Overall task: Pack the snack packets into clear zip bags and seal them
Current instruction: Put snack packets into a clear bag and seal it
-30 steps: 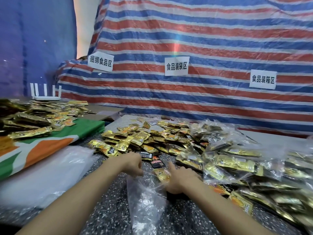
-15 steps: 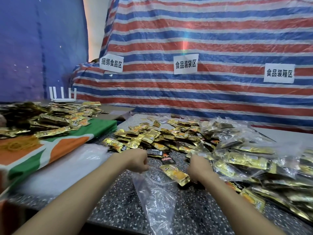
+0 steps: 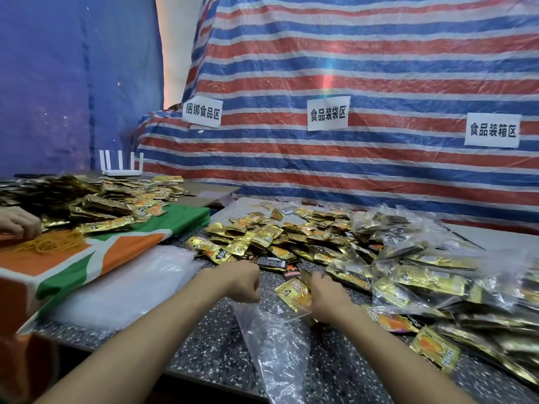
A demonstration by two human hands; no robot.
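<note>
Packet heaps (image 3: 423, 284) crowd the right; near tabletop (image 3: 215, 342) bare.

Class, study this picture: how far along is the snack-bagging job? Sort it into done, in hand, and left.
Done: filled bags heaped on the right. In hand: the left hand holds the zip bag open while the right hand feeds in a gold packet. Left: the loose packets behind, and sealing this bag.

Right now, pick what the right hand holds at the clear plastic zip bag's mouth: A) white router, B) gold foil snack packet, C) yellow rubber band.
B: the right hand holds a gold foil snack packet over the clear plastic zip bag, whose rim the left hand grips.
</note>
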